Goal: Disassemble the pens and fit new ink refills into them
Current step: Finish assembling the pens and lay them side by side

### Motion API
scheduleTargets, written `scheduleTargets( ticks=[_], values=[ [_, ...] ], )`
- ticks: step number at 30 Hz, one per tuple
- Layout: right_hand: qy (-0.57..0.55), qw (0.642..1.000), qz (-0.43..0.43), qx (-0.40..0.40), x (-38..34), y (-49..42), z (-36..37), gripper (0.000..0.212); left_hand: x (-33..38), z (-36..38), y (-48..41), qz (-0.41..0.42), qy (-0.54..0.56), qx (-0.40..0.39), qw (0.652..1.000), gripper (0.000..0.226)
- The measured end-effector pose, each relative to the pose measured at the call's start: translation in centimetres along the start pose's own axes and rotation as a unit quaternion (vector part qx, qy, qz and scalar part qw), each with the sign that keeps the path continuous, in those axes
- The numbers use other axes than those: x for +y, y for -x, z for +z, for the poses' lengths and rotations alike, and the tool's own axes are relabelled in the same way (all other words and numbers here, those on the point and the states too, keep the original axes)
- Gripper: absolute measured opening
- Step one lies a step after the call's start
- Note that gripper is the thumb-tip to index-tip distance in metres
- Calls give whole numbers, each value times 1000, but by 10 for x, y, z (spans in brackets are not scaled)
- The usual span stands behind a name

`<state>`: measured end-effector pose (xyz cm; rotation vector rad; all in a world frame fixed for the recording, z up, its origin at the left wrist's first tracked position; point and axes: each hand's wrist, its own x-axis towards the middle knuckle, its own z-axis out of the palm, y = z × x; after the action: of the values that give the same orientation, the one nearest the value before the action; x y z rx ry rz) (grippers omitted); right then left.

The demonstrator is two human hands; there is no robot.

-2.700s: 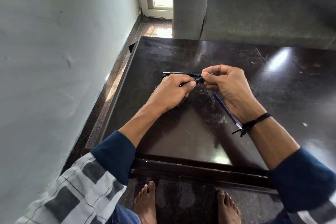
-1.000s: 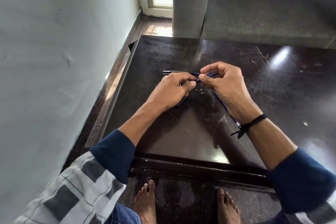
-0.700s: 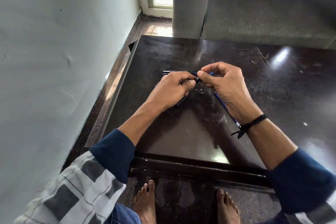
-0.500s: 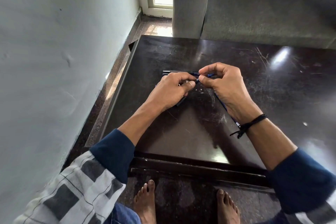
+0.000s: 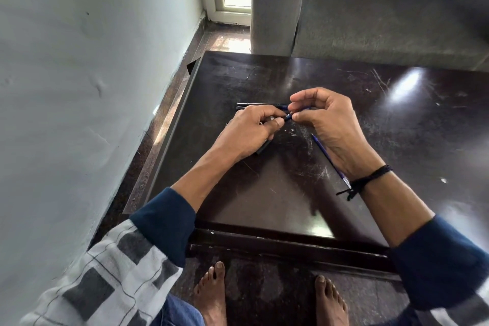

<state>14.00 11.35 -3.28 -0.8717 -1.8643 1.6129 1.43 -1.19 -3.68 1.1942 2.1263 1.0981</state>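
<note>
My left hand [image 5: 251, 130] is closed around a dark pen barrel [image 5: 263, 147], whose lower end sticks out below the palm. My right hand [image 5: 328, 119] pinches the pen's small blue front piece [image 5: 288, 116] between thumb and forefinger, right at the left thumb. Both hands hover just above the dark table [image 5: 264, 193]. A thin blue ink refill [image 5: 328, 159] lies on the table under my right wrist. Two dark pens [image 5: 254, 106] lie side by side beyond my left hand, partly hidden by the fingers.
A pale wall runs along the left, close to the table's left edge [image 5: 172, 137]. A grey sofa [image 5: 383, 21] stands behind the table. My bare feet [image 5: 211, 296] rest on the floor under the table's near edge.
The right hand's fingertips have shifted slightly around the pen's front piece, as in a twisting grip. The left hand and the parts on the table have stayed put.
</note>
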Motion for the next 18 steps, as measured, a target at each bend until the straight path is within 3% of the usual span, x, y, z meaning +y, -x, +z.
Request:
scheduleTargets(
  ticks=[6, 13, 18],
  values=[
    [1, 1000, 14, 20, 1, 0, 3, 14, 0, 0, 0, 3, 3, -1, 1000, 17],
    [11, 1000, -11, 1, -1, 0, 1, 29, -2, 0, -1, 7, 1, 1, 1000, 15],
    [4, 1000, -2, 24, 4, -1, 3, 10, -1, -1, -1, 11, 2, 1, 1000, 18]
  ],
)
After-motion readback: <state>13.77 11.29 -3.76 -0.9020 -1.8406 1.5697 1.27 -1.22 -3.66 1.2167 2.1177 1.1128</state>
